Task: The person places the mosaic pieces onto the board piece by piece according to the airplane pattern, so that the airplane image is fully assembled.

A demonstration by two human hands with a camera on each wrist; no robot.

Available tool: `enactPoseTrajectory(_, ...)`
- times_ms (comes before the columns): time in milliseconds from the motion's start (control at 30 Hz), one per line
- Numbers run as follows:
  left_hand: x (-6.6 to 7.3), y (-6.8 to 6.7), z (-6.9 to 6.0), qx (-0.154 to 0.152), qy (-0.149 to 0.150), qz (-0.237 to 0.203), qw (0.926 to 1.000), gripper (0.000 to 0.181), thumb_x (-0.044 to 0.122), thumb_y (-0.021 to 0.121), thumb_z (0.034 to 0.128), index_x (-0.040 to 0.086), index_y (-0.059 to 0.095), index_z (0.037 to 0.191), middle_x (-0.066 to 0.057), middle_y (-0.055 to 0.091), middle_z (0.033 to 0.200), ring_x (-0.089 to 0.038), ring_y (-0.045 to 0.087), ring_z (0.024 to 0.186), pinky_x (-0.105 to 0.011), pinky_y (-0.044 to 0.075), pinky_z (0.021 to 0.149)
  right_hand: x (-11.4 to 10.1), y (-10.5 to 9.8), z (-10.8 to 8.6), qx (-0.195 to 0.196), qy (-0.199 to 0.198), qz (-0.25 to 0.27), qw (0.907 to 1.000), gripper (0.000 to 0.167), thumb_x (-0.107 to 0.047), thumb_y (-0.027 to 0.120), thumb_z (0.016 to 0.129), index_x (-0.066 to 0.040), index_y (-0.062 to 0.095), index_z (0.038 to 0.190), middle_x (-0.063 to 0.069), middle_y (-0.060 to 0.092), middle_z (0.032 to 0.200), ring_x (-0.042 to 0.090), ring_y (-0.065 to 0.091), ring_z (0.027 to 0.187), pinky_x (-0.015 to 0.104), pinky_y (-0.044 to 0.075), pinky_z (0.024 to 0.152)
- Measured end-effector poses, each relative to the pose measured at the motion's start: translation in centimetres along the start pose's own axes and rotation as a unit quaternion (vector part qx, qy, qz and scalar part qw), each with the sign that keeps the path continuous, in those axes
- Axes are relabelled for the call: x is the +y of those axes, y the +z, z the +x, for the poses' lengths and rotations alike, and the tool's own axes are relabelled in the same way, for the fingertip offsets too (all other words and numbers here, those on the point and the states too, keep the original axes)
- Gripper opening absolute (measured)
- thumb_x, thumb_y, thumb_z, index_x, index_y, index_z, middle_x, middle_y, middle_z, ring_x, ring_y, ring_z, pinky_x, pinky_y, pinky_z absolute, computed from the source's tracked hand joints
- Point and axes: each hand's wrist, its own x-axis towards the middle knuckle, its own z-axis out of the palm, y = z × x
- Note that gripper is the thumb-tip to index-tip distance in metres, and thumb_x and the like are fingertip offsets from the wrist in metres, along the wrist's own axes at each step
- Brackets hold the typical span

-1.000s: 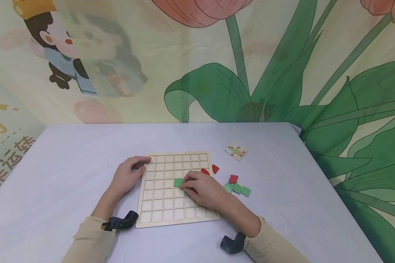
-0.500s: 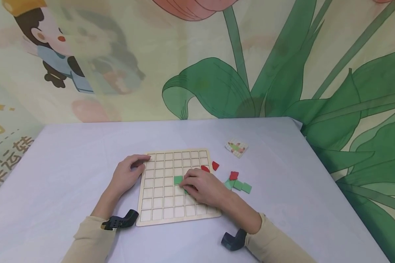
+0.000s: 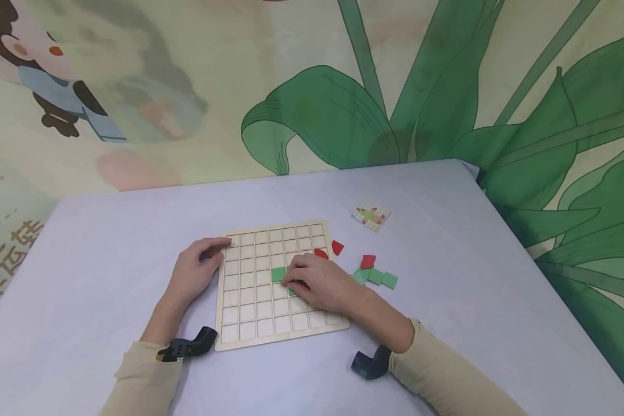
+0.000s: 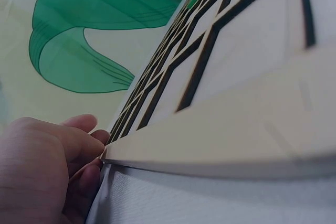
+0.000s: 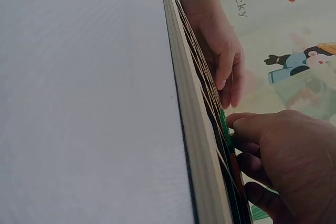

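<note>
A wooden grid board (image 3: 248, 329) lies on the white-covered table. My left hand (image 3: 195, 268) holds its far left corner, thumb at the side edge and a finger over the top; the left wrist view shows the fingers (image 4: 86, 153) at that corner. Over the middle of the board, my right hand (image 3: 322, 283) pinches a green tile (image 5: 226, 127) down at the cells, mostly hidden by the fingers. One green square tile (image 3: 278, 274) sits in a cell just left of the fingertips. A red rounded tile (image 3: 320, 253) shows beyond the right hand.
Right of the board lie a red piece (image 3: 337, 247), another red piece (image 3: 368, 262) and several green pieces (image 3: 375, 276). Farther back is a small pattern card (image 3: 371, 216). The table (image 3: 426, 196) meets a printed wall cloth at its far edge.
The head view has tilted down and shifted, so the whole scene sits higher. Both hands keep nearly the same places on the board, and the loose pieces lie where they were.
</note>
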Motion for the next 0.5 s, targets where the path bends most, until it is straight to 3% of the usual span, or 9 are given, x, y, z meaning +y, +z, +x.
enactPoseTrajectory(333, 0.0, 0.1, -0.1, 0.011, -0.001, 0.000, 0.9999, 0.032, 0.011, 0.051, 0.0935, 0.012, 0.060, 0.125, -0.013, 0.055, 0.132, -0.032, 0.052, 0.118, -0.052, 0.040, 0.100, 0.1, -0.9, 0.2, -0.013, 0.010, 0.004, 0.9999, 0.016, -0.023, 0.064, 0.090, -0.023, 0.074, 0.103, -0.011, 0.061, 0.096, 0.002, 0.057, 0.087, 0.013, 0.049, 0.075)
enactPoseTrajectory(500, 0.0, 0.2, -0.1, 0.009, 0.000, 0.002, 1.0000, 0.033, 0.011, 0.051, 0.0935, 0.012, 0.060, 0.125, -0.012, 0.056, 0.132, -0.031, 0.054, 0.117, -0.051, 0.040, 0.100, 1.6, -2.6, 0.0, 0.010, 0.073, -0.021, 0.9971, 0.016, -0.024, 0.064, 0.090, -0.022, 0.074, 0.102, -0.011, 0.062, 0.096, 0.003, 0.055, 0.086, 0.019, 0.050, 0.077)
